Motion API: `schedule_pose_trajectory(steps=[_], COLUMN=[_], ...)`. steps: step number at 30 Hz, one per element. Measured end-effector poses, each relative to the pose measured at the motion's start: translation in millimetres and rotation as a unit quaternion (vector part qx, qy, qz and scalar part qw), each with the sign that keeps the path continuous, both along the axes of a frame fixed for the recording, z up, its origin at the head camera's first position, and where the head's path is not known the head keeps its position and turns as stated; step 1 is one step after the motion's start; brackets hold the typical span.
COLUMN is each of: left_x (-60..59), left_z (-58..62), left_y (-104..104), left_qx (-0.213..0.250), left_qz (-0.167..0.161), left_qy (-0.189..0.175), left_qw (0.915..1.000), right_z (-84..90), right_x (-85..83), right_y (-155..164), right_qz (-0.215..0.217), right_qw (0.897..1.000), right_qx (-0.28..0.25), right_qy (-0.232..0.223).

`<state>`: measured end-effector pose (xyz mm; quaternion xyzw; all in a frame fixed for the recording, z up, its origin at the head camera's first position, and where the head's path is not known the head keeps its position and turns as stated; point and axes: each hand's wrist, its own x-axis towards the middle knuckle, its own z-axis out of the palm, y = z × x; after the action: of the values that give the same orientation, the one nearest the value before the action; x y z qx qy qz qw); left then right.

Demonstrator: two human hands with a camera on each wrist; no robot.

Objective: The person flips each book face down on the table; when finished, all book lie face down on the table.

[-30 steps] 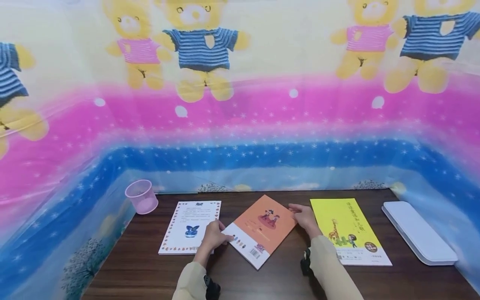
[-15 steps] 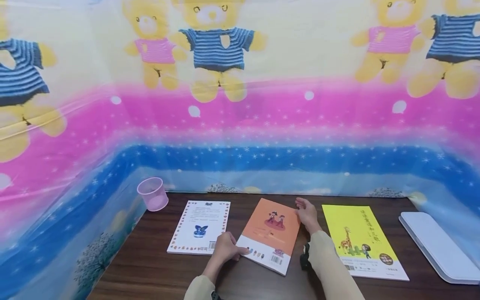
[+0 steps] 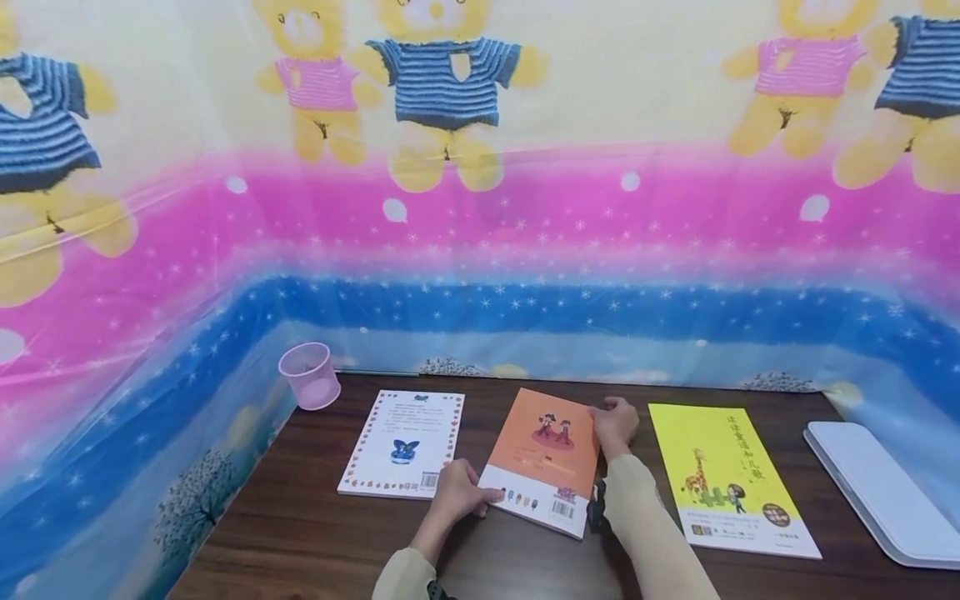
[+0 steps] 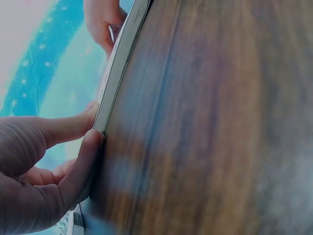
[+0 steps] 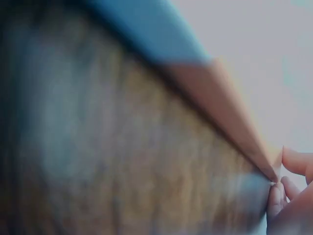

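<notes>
Currently, the orange-and-white book (image 3: 543,454) is located at lower center of the frame. The left hand (image 3: 459,492) pinches its left edge; the right hand (image 3: 617,423) pinches its upper right edge. Containers on the counter (image 3: 285,533): pink cup (image 3: 315,390), lower left of frame, contents indistinct; white case (image 3: 881,492), lower right, interior hidden.

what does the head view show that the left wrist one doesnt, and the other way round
Only the head view shows the yellow book, the white flat case and the bears printed on the backdrop. Only the left wrist view shows close up how a fingertip meets the pale edge of the orange book below the thumb. Both show the left hand holding that book, the right hand, the table and the backdrop.
</notes>
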<state>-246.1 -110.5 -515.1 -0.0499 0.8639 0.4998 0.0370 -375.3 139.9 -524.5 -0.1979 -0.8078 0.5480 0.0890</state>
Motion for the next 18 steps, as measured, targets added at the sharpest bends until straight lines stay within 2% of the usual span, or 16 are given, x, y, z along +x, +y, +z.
schedule_pose_trajectory(steps=[5,13,18], left_x=[-0.4,-0.2,0.2], left_z=[0.4,1.2,0.9], left_y=[0.2,0.8,2.7], left_qx=[0.008,0.016,0.02], left_qz=[-0.002,-0.007,-0.007], left_qy=[0.001,0.018,0.011], left_qw=[1.0,0.9997,0.9997], right_z=[-1.6,2.8,4.4], right_x=[1.6,2.4,1.2], right_y=[9.1,17.7,16.6], right_qz=[0.02,0.033,0.038], right_qw=[0.999,0.998,0.996], right_qx=[0.01,-0.028,-0.049], right_qy=[-0.027,-0.053,-0.068])
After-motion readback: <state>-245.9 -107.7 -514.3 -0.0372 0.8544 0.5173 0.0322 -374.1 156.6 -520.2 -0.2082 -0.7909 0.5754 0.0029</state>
